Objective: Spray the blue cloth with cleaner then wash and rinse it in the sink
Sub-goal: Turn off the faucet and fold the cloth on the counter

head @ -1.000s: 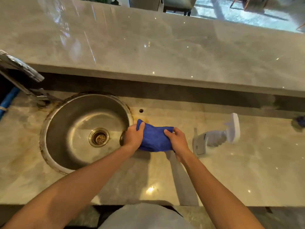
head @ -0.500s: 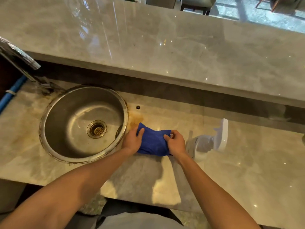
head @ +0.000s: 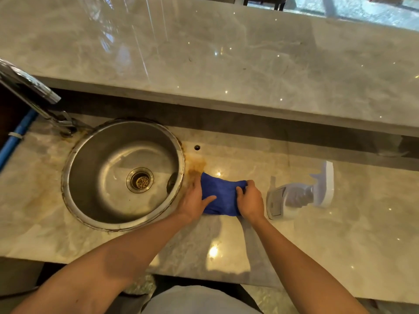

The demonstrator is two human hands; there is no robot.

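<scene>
Both hands held the cloth [head: 221,194] beside the sink [head: 68,196]: left hand [head: 192,201] gripping its edge, right hand [head: 250,201] pinching it.

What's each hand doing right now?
Left hand: grips the blue cloth at its left edge.
Right hand: pinches the cloth's right edge.

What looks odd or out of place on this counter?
The spray bottle lies on its side right of the blue cloth, not upright. Brownish staining marks the counter beside the sink rim.
</scene>
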